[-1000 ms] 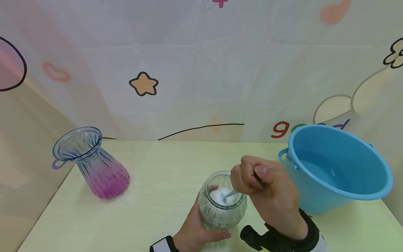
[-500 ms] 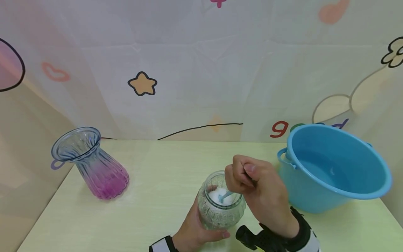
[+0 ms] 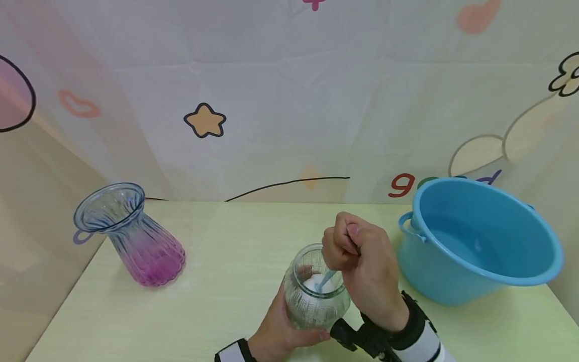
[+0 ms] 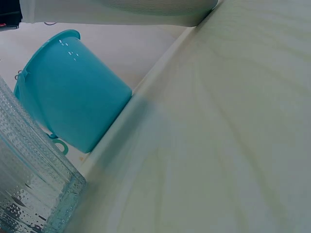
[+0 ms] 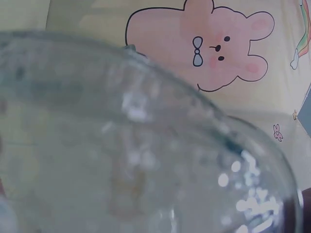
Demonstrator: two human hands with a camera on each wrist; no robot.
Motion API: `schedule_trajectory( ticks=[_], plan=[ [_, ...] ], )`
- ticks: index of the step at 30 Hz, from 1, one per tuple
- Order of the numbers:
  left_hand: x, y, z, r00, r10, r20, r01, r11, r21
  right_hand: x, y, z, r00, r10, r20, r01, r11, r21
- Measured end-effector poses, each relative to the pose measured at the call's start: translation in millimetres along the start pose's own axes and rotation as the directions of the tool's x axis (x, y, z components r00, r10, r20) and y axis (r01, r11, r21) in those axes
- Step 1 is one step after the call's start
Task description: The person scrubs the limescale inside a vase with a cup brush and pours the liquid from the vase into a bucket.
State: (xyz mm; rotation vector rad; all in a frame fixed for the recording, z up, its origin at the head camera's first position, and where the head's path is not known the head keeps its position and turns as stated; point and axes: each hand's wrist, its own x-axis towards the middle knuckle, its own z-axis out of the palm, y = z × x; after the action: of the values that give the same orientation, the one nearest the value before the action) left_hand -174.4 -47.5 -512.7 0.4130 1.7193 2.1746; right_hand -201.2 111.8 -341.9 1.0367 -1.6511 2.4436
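Note:
In the head view, my left hand (image 3: 282, 324) grips a clear ribbed glass jar (image 3: 314, 311) from the left and below, thumb at its lower front. The jar tilts a little, with its mouth toward me. My right hand (image 3: 364, 266), fingers curled, holds a light blue stick (image 3: 325, 279) above the rim. The stick's lower end goes into the jar and meets a soft-looking white mass (image 3: 312, 283); whether they are one piece I cannot tell. Ribbed glass of the jar (image 4: 36, 170) fills the left wrist view's lower left. Close and blurred, the jar (image 5: 146, 160) fills most of the right wrist view.
A blue bucket (image 3: 457, 281) with a side handle stands right of my right hand. On the left is a flared glass vase (image 3: 149, 251), pink below and blue above, with a purple ring by its rim. A printed curtain (image 3: 271, 125) hangs behind the pale table (image 3: 226, 281).
My right hand has moved slightly left and up, turning so the stick stands steeper in the jar. The left hand and jar stay nearly in place.

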Motion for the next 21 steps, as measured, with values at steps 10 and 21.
schedule_trajectory(
  ticks=[10,21],
  plan=[
    [0.7,-1.7,1.1,0.999,0.041,0.025,-0.041,0.999,-0.021,-0.6,1.6,-1.3,0.990,0.091,0.108,-0.071,0.981,-0.181],
    [-0.3,0.5,1.6,0.999,0.041,0.009,-0.042,0.999,0.021,-4.7,-6.0,3.0,0.960,0.230,0.160,-0.147,0.900,-0.410]
  ],
)
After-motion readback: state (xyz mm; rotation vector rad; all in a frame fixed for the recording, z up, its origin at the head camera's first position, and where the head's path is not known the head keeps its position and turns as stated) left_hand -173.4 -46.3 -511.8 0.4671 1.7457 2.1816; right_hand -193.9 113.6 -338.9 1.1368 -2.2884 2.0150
